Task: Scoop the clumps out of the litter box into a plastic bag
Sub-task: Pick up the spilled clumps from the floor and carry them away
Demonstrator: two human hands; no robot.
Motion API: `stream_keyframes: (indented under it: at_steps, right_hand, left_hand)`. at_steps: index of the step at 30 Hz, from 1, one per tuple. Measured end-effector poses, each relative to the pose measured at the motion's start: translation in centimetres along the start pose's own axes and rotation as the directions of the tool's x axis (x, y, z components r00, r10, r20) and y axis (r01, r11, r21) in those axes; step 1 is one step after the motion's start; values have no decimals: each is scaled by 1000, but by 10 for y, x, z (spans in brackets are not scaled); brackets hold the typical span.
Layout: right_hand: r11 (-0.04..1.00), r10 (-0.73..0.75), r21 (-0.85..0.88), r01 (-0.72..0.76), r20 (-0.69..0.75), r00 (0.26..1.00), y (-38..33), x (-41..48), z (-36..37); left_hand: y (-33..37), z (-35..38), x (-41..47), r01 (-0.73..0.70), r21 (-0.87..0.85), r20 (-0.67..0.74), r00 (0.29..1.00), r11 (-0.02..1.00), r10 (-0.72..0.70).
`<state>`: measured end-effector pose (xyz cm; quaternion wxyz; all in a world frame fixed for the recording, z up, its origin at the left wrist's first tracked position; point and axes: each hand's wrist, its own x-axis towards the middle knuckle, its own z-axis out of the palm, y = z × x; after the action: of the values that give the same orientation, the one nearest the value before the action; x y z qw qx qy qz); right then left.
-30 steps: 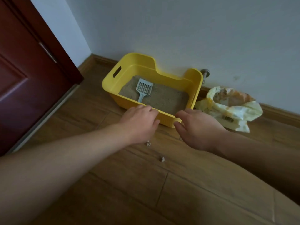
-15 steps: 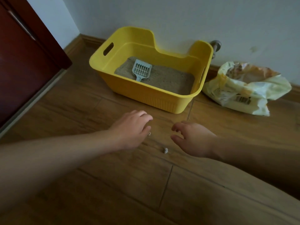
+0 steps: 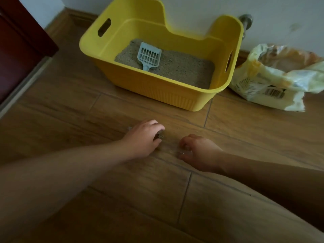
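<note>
Before the litter box (image 3: 175, 92), your left hand (image 3: 143, 137) curls its fingers round a clump (image 3: 160, 136). Your right hand (image 3: 199, 153) curls its fingers too; their hold is unclear.

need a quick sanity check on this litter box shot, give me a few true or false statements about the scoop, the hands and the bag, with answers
1. The scoop lies on the litter inside the yellow litter box. True.
2. The left hand holds the scoop. False: its fingers curl over a small clump on the floor, and the scoop is untouched.
3. The plastic bag sits left of the box, by the door. False: it lies right of the box, against the wall.
4. The right hand is low over the floor in front of the box. True.
</note>
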<state>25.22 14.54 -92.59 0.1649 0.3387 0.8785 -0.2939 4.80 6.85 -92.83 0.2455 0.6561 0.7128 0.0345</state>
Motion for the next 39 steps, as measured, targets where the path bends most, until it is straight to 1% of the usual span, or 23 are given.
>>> stream_keyframes:
  at_steps: [4,12,18,21,24,30,34,39]
  right_hand:
    - [1000,-10,21,10,6,1000,-1,6,8]
    - [999,0,44,0,5,1000,3,11,15]
    - [1000,-22,22,21,46,999,6,11,16]
    - [999,-18,41,16,46,999,6,11,17]
    - [998,-12,57,11,17,1000,5,13,15]
    - [995,9,96,-4,-45,999,-5,19,6]
    - [984,3,177,14,-96,995,-19,28,0]
    - [982,-23,183,51,-152,988,-36,47,-6]
  left_hand:
    - [-5,9,9,-12,35,7,1000,999,12]
    - [-15,24,17,-52,-3,-40,998,999,52]
    - [-18,26,18,-66,-5,-61,996,998,65]
    - [-18,23,16,-72,-9,-102,992,997,71]
    - [-19,19,13,-80,-28,-150,986,996,75]
    - [-24,6,3,13,-149,-165,986,989,-37]
    - [-36,-3,-8,77,-169,-192,975,983,-109]
    - [-56,-9,-18,167,-158,-225,954,973,-200]
